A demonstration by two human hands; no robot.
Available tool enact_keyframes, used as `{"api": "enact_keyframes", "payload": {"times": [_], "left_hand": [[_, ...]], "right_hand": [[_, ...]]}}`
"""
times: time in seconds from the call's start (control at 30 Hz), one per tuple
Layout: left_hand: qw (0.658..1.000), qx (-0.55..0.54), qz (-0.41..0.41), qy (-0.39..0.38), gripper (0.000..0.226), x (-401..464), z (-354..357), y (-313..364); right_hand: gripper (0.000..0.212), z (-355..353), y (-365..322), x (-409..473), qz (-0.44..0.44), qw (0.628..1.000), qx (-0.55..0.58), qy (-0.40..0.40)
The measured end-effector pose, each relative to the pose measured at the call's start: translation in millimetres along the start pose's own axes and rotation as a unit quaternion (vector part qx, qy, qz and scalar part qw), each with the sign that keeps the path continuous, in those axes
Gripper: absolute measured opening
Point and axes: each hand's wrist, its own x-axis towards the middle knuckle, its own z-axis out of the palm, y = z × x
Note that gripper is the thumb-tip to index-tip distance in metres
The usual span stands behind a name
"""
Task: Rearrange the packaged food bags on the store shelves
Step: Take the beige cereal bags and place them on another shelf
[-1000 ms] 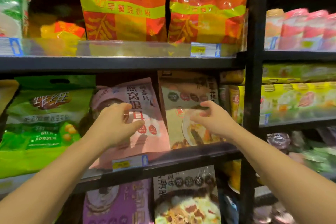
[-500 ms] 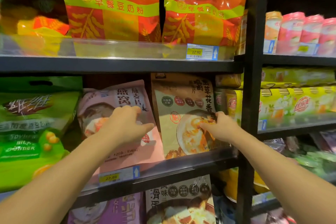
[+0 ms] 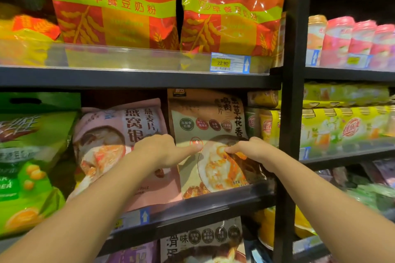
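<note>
Head view: both hands' grips, left hand [image 3: 162, 151] and right hand [image 3: 252, 151], pinch the upright beige bag [image 3: 213, 126].

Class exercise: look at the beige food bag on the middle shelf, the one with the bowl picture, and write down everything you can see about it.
The beige bag is a glossy plastic pouch with a brown top band, dark Chinese lettering, four round badges and a printed bowl of food. It stands roughly upright on the middle shelf, close beside the pink bag. The right hand pinches its front; the left hand lies across its left edge, thumb on the front.
</note>
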Motion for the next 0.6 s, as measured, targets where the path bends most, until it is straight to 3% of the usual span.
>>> {"api": "enact_keyframes", "payload": {"times": [0.17, 0.33, 0.47, 0.6], "left_hand": [[0.999, -0.022, -0.031, 0.006, 0.129, 3, 16, 15], [0.996, -0.082, -0.03, 0.031, 0.087, -1, 27, 11], [0.987, -0.16, 0.005, 0.018, 0.054, -10, 28, 11], [0.972, -0.235, 0.014, 0.013, 0.047, -14, 30, 15]], "right_hand": [[0.126, 0, 3, 8, -0.011, 0.999, -0.009, -0.047], [0.131, -1, 4, 9, -0.035, 0.996, -0.01, -0.081], [0.123, 1, 5, 4, -0.051, 0.991, 0.027, -0.12], [0.106, 2, 10, -3, -0.091, 0.985, 0.079, -0.125]]}}
